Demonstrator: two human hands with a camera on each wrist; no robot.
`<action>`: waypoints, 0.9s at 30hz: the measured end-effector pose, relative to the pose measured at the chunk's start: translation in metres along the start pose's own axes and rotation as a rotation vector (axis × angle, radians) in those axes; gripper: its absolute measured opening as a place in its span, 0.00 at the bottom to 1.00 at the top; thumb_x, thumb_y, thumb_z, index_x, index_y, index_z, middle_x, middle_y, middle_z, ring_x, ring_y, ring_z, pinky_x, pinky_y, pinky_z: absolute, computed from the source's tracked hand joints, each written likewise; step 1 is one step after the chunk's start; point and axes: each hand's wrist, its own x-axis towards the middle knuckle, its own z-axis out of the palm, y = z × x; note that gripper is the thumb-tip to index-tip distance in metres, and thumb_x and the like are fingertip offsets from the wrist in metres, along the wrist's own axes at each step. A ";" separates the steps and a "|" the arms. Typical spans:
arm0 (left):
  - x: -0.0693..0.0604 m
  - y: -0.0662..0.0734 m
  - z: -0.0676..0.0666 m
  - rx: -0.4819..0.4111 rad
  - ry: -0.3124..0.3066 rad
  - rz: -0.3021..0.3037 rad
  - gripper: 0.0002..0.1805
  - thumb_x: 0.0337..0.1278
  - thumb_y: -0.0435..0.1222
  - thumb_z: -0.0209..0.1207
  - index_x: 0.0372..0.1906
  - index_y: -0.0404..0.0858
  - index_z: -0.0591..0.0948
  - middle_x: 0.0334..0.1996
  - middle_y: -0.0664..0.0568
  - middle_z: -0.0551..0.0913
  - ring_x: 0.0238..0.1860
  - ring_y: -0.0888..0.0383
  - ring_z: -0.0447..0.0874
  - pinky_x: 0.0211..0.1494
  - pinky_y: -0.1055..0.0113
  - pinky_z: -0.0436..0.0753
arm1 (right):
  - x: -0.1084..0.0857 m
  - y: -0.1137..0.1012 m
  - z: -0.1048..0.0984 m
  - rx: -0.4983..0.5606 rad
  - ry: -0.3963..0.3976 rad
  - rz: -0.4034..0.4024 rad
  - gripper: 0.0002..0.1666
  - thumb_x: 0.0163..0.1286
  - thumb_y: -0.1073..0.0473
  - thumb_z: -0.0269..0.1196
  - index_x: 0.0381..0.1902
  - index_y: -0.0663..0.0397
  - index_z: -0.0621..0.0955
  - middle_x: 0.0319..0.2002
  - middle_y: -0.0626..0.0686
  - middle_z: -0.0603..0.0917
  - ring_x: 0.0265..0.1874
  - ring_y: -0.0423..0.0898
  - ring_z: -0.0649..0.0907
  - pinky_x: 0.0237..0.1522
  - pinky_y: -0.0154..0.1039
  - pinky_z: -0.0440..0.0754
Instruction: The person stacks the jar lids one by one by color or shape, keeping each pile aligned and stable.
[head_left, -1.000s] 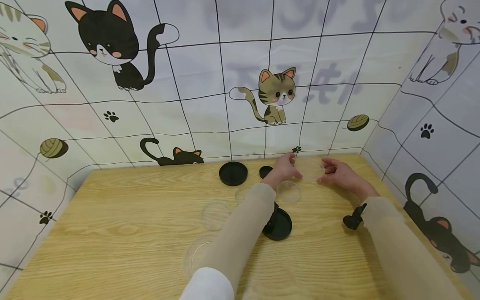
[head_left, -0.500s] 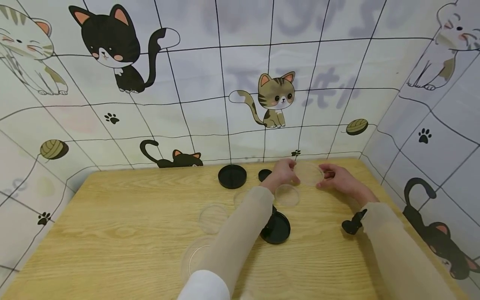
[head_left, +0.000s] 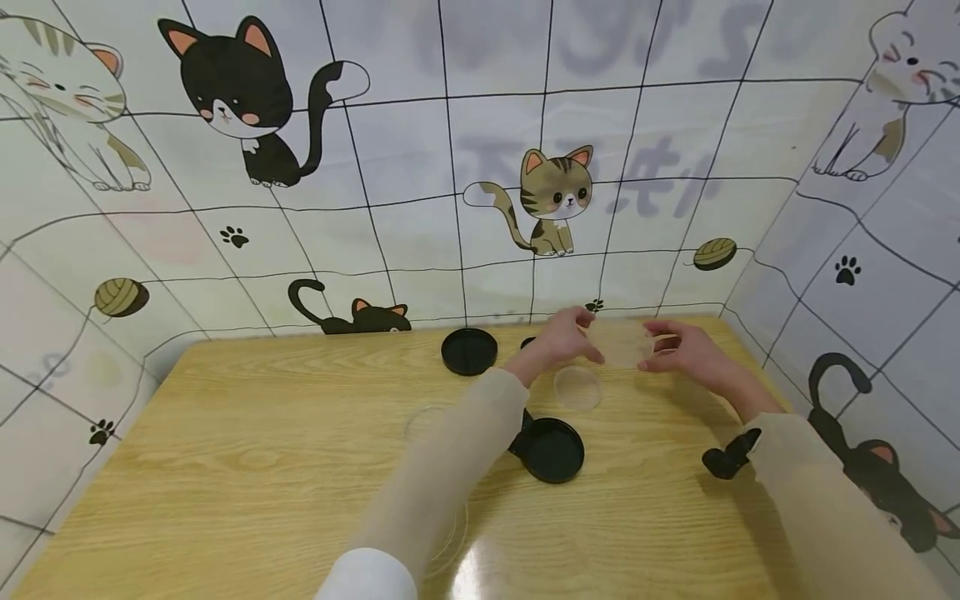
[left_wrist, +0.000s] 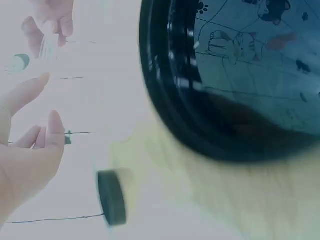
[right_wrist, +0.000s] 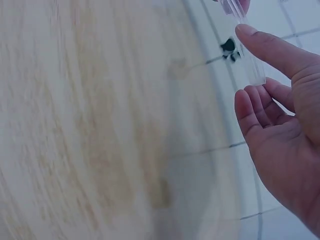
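Observation:
A clear round plastic dish point(head_left: 621, 343) is held between both hands over the far right part of the table. My left hand point(head_left: 564, 337) grips its left side and my right hand point(head_left: 686, 354) its right side. In the right wrist view the dish point(right_wrist: 251, 60) shows edge-on, its rims as parallel lines, between the thumb and fingers of my right hand point(right_wrist: 285, 100). My left hand point(left_wrist: 30, 145) looks pale and overexposed in the left wrist view, so its contact is hard to see there. Another clear disc point(head_left: 577, 388) lies just in front of the hands.
Black round dishes point(head_left: 469, 352) point(head_left: 553, 451) lie left of and below the hands. A small black disc point(left_wrist: 112, 197) is partly hidden behind my left hand. More clear discs point(head_left: 423, 422) lie partly under the left sleeve. A cat-patterned cloth wall point(head_left: 405, 167) borders the wooden table point(head_left: 285, 433).
The clear dish stays between both hands, now slightly higher and more blurred. My left forearm has swung a little left, covering more of the clear discs. The head view has shifted slightly.

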 end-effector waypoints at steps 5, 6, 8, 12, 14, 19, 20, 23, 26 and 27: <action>-0.016 0.005 -0.022 -0.068 -0.026 0.045 0.36 0.49 0.30 0.77 0.66 0.37 0.77 0.61 0.44 0.78 0.48 0.58 0.79 0.45 0.68 0.81 | -0.008 -0.022 -0.001 -0.009 0.000 -0.048 0.50 0.64 0.58 0.76 0.74 0.71 0.63 0.66 0.70 0.70 0.59 0.63 0.75 0.43 0.27 0.79; -0.021 0.006 -0.026 -0.079 -0.031 0.048 0.35 0.50 0.30 0.77 0.65 0.37 0.77 0.60 0.46 0.79 0.48 0.59 0.79 0.45 0.68 0.81 | -0.010 -0.026 -0.001 -0.015 0.000 -0.051 0.50 0.64 0.58 0.76 0.74 0.71 0.63 0.66 0.69 0.70 0.58 0.63 0.75 0.44 0.27 0.79; -0.030 0.006 -0.035 -0.106 -0.042 0.050 0.34 0.50 0.30 0.77 0.64 0.37 0.78 0.57 0.49 0.80 0.46 0.59 0.79 0.43 0.68 0.81 | -0.015 -0.035 0.001 -0.021 0.000 -0.058 0.49 0.63 0.58 0.76 0.74 0.69 0.65 0.65 0.68 0.71 0.57 0.62 0.75 0.44 0.28 0.80; -0.052 0.007 -0.051 -0.132 -0.072 0.055 0.34 0.50 0.30 0.77 0.65 0.38 0.77 0.54 0.53 0.78 0.46 0.59 0.78 0.43 0.65 0.82 | -0.026 -0.053 0.010 -0.040 0.010 -0.095 0.47 0.61 0.58 0.78 0.72 0.66 0.68 0.59 0.64 0.75 0.51 0.56 0.78 0.44 0.31 0.81; -0.064 0.005 -0.060 -0.134 -0.089 0.064 0.36 0.51 0.31 0.77 0.66 0.38 0.76 0.54 0.53 0.77 0.46 0.58 0.79 0.44 0.65 0.82 | -0.029 -0.062 0.016 -0.041 0.008 -0.126 0.47 0.60 0.58 0.78 0.71 0.67 0.69 0.56 0.62 0.76 0.48 0.53 0.78 0.44 0.31 0.81; -0.093 0.002 -0.078 -0.130 -0.116 0.094 0.39 0.49 0.30 0.77 0.69 0.38 0.75 0.55 0.51 0.76 0.44 0.56 0.80 0.43 0.65 0.83 | -0.037 -0.080 0.035 -0.013 -0.016 -0.200 0.46 0.59 0.60 0.79 0.70 0.67 0.70 0.53 0.60 0.76 0.47 0.52 0.78 0.45 0.30 0.81; -0.099 0.001 -0.081 -0.126 -0.115 0.099 0.39 0.49 0.30 0.77 0.69 0.37 0.74 0.55 0.50 0.76 0.44 0.56 0.80 0.44 0.65 0.83 | -0.038 -0.084 0.039 -0.007 -0.021 -0.213 0.46 0.59 0.60 0.79 0.70 0.67 0.70 0.52 0.60 0.76 0.46 0.52 0.78 0.45 0.30 0.80; -0.117 -0.003 -0.090 -0.098 -0.096 0.102 0.40 0.48 0.31 0.78 0.69 0.36 0.74 0.55 0.50 0.76 0.45 0.57 0.80 0.43 0.65 0.83 | -0.042 -0.094 0.051 0.017 -0.038 -0.240 0.45 0.58 0.63 0.79 0.69 0.69 0.70 0.50 0.60 0.76 0.45 0.51 0.78 0.47 0.32 0.80; -0.136 -0.010 -0.098 -0.057 -0.066 0.101 0.40 0.47 0.31 0.78 0.68 0.35 0.74 0.53 0.49 0.76 0.44 0.57 0.79 0.44 0.66 0.83 | -0.043 -0.105 0.067 0.037 -0.053 -0.262 0.44 0.56 0.66 0.79 0.68 0.70 0.71 0.49 0.60 0.77 0.44 0.51 0.78 0.47 0.33 0.80; -0.144 -0.013 -0.101 -0.052 -0.055 0.097 0.40 0.46 0.31 0.78 0.67 0.34 0.74 0.53 0.49 0.76 0.44 0.56 0.78 0.44 0.66 0.83 | -0.043 -0.109 0.073 0.041 -0.059 -0.270 0.45 0.55 0.66 0.79 0.67 0.70 0.71 0.49 0.60 0.77 0.44 0.52 0.78 0.47 0.34 0.80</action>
